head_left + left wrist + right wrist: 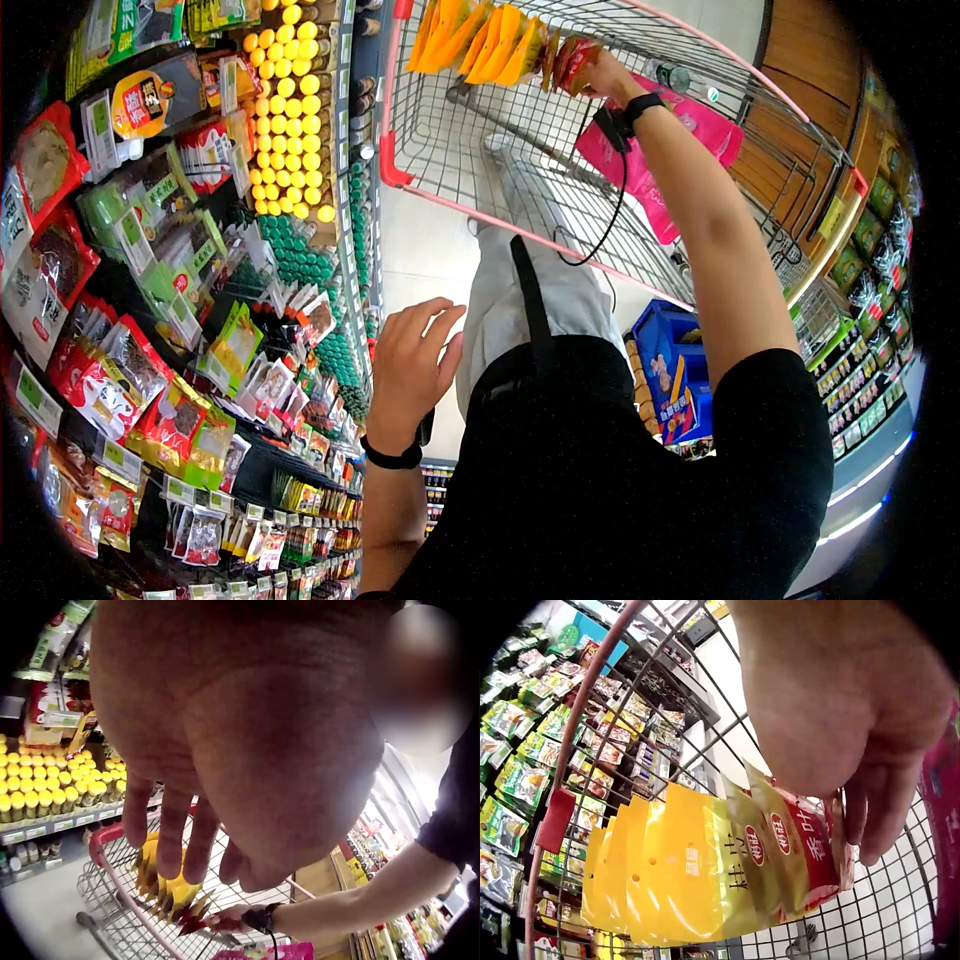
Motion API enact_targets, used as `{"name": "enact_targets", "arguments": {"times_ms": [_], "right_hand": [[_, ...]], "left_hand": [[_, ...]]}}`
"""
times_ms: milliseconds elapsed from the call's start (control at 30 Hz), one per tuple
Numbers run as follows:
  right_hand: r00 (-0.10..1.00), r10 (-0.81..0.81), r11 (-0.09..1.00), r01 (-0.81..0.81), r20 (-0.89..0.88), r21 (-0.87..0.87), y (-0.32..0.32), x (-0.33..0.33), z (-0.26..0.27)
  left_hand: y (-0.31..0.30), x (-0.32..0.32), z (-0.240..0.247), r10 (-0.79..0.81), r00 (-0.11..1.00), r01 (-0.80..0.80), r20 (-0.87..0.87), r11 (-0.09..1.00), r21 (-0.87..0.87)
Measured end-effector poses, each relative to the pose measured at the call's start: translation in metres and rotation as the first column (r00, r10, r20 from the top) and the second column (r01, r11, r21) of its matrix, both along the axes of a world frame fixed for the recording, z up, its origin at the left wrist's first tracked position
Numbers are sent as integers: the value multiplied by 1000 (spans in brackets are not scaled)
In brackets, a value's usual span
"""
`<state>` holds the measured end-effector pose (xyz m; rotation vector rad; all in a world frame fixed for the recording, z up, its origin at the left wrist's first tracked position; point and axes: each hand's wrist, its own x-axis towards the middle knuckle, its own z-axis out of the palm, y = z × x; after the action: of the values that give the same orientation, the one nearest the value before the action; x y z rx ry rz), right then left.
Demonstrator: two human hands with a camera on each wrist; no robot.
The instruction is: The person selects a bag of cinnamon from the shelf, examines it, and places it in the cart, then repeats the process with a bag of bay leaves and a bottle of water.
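My right hand (597, 76) reaches into the shopping cart (440, 130) and grips a red-and-gold spice packet (814, 844) at the end of an upright row. Its fingers lie along the packet's outer side in the right wrist view; the thumb tip is hidden. Beside it in the same row stand several yellow packets (684, 855). My left hand (408, 370) hangs in the air between the shelves and my body, fingers extended, holding nothing. In the left wrist view its palm (247, 742) covers much of the picture.
A pink bag (660, 150) and a clear bottle (668, 75) lie in the cart. Shelves of bagged goods (110, 380) and yellow-capped jars (285, 120) line the left. A blue box (665, 350) stands at my right. A black cable (622, 200) hangs from the right wrist.
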<state>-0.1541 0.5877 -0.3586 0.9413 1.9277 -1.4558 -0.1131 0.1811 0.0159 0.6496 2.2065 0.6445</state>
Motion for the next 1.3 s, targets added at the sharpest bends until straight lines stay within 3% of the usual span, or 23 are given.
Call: {"name": "enact_targets", "arguments": {"times_ms": [33,167,200,367,567,600,700,933,1033,1100,1133,1167,1233,1267,1300], "right_hand": [[999,-51,999,51,-7,-2,-4,-3,15],[990,112,993,-114,90,17,7,-7,8],[996,60,997,-63,70,42,-10,-16,51],[982,35,995,-51,185,85,-9,-17,5],[962,143,987,-157,233,42,-12,-26,24],[984,99,993,-108,151,48,-12,-21,22],[967,66,985,-102,247,136,-6,-23,24],[983,62,995,-74,173,64,-14,-19,68],[969,46,992,-73,244,103,-12,-12,60],[972,-56,997,40,228,73,-12,0,58],[975,11,999,-22,221,48,-5,12,38],[975,78,996,-86,207,28,5,18,16],[998,-54,999,54,28,8,-19,38,37],[928,350,905,-370,131,208,-30,30,80],[815,572,707,-549,96,446,-13,57,-41]], "left_hand": [[-1,0,0,20,1000,-20,16,1000,-5],[-14,1,-4,49,999,-49,13,998,-40],[-16,2,-4,63,998,-63,14,997,-45],[-23,12,-5,107,994,-106,35,994,-16],[-29,22,-10,119,993,-118,-27,992,33],[-30,23,-10,126,991,-125,-36,992,35],[-38,27,-10,185,980,-180,-73,981,71],[-56,32,4,280,956,-275,-89,959,60],[-60,37,13,281,953,-274,-116,959,69],[-60,41,17,271,950,-259,-155,961,95],[-62,45,16,263,947,-244,-187,963,119],[-61,45,17,255,940,-227,-224,963,145],[-63,41,30,267,930,-232,-253,960,159],[-70,39,33,275,921,-236,-278,958,165],[-77,35,36,284,908,-238,-307,955,178]]}}
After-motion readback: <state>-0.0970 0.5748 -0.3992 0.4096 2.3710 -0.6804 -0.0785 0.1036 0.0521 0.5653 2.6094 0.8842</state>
